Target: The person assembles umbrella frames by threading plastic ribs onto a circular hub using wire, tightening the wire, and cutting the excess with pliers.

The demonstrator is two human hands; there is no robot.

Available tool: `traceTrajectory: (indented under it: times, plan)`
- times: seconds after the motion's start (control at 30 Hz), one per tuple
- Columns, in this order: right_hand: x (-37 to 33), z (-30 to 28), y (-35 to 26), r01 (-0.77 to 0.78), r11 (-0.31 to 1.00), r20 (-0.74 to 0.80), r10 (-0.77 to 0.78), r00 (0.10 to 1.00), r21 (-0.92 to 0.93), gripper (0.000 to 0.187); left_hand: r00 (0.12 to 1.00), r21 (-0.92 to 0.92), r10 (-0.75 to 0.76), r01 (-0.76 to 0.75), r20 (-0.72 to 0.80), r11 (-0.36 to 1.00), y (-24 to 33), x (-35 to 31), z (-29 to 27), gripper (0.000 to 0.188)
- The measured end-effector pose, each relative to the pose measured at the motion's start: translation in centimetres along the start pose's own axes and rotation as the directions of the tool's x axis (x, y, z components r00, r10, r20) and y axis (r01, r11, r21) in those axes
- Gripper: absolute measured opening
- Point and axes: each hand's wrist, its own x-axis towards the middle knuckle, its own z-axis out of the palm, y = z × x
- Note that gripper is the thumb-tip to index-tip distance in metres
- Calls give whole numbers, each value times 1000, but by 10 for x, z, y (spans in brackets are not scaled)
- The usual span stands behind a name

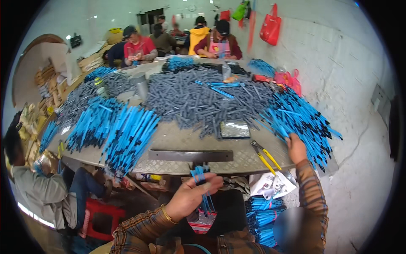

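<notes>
My left hand (192, 195) is closed around a small bundle of blue pen barrels (202, 178), held upright just below the table's front edge. My right hand (296, 148) reaches to the right side of the table and touches a large heap of blue pens with black tips (302, 120); whether it grips any I cannot tell. A big pile of grey pen parts (203, 99) covers the table's middle. More blue pens (127, 137) lie stacked at the front left.
Yellow-handled pliers (264, 154) lie near my right hand, a flat dark tray (235, 129) beside them. A metal bar (190, 155) lies on the metal table (177, 139). A person (40, 186) sits at left; several people (220, 40) sit at the far end. White wall at right.
</notes>
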Motion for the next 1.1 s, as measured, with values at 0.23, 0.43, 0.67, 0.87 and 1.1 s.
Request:
traceTrajectory:
  times: [0.23, 0.43, 0.67, 0.87, 1.1]
  plan:
    - [-14, -29, -88, 157, 949, -13, -159, 987, 275, 11, 957, -49, 236, -247, -166, 968, 4, 32, 11, 31]
    - [-72, -52, -161, 249, 836, 103, -339, 935, 489, 13, 872, 75, 460, -453, -168, 888, 2, 60, 39, 21]
    - [-73, -47, -144, -106, 709, 490, -364, 792, 697, 15, 911, -126, 338, -373, -235, 919, 5, 46, 38, 22]
    - [12, 5, -34, -96, 977, 143, 69, 987, 191, 25, 944, -23, 310, -315, -115, 949, 16, 19, 49, 22]
    - [68, 76, -15, -251, 954, 212, 283, 935, -167, 32, 939, 50, 342, -340, -34, 939, 7, 19, 30, 22]
